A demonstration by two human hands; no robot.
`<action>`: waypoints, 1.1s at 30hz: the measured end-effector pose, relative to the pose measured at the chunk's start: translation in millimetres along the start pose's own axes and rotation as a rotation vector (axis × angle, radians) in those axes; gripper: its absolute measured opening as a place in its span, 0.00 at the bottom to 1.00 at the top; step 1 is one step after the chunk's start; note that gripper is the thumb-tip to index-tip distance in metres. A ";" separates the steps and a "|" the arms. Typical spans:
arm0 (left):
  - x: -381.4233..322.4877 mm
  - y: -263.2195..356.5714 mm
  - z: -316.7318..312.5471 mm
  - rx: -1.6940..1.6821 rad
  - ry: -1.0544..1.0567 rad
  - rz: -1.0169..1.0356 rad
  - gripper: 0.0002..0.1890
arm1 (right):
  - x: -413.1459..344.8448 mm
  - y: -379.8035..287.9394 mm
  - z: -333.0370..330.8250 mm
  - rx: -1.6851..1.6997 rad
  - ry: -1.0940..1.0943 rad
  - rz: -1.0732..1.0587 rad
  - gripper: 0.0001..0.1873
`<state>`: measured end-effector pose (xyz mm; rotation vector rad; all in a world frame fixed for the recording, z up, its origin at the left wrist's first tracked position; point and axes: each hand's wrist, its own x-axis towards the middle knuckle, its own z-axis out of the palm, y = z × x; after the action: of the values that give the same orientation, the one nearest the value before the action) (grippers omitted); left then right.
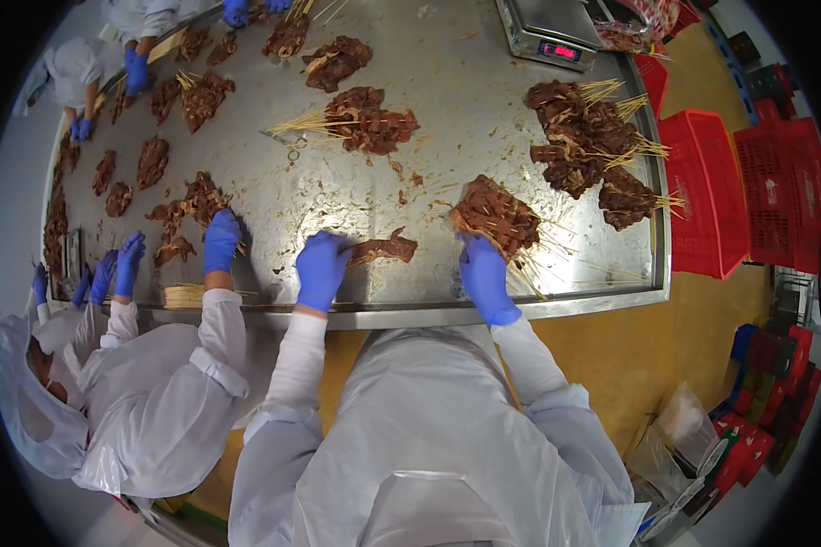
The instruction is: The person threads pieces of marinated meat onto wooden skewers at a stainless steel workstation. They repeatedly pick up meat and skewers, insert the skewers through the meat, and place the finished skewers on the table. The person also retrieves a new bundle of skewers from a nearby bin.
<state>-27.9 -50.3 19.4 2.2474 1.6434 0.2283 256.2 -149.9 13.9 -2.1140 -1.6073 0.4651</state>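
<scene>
My left hand (323,270), in a blue glove, pinches the left end of a strip of raw marinated meat (386,247) lying on the steel table. Its fingertips hide that end, and whether a skewer runs through the strip is hard to tell. My right hand (486,277), gloved alike, touches the lower left edge of a pile of skewered meat (496,215). Its fingers curl in under the meat, so their grip is partly hidden. Bare bamboo skewer ends (554,256) fan out from this pile toward the lower right.
More skewered meat (581,137) lies along the steel table's (451,82) right side, below a digital scale (551,31). Another skewered bundle (373,123) is farther back. Red crates (705,195) stand past the right edge. At left, a co-worker's gloved hand (222,239) handles meat beside a skewer bundle (185,297).
</scene>
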 end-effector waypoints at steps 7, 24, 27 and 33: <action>122.4 60.6 49.2 -0.189 0.246 0.068 0.15 | 72.6 -19.2 9.7 -0.261 0.080 -0.069 0.16; 133.9 58.3 49.5 -0.267 0.145 0.073 0.12 | 117.0 -21.3 51.5 0.162 0.122 -0.054 0.15; 97.3 63.8 31.4 -0.418 0.221 -0.002 0.11 | 88.3 -9.8 24.5 0.265 0.149 -0.129 0.13; 7.2 45.3 27.2 -0.194 -0.031 -0.010 0.12 | 2.3 -3.9 -24.7 0.016 -0.088 -0.077 0.10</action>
<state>23.7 -60.5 10.3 2.0875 1.5453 0.3337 266.3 -150.3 36.9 -2.0376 -1.7217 0.5508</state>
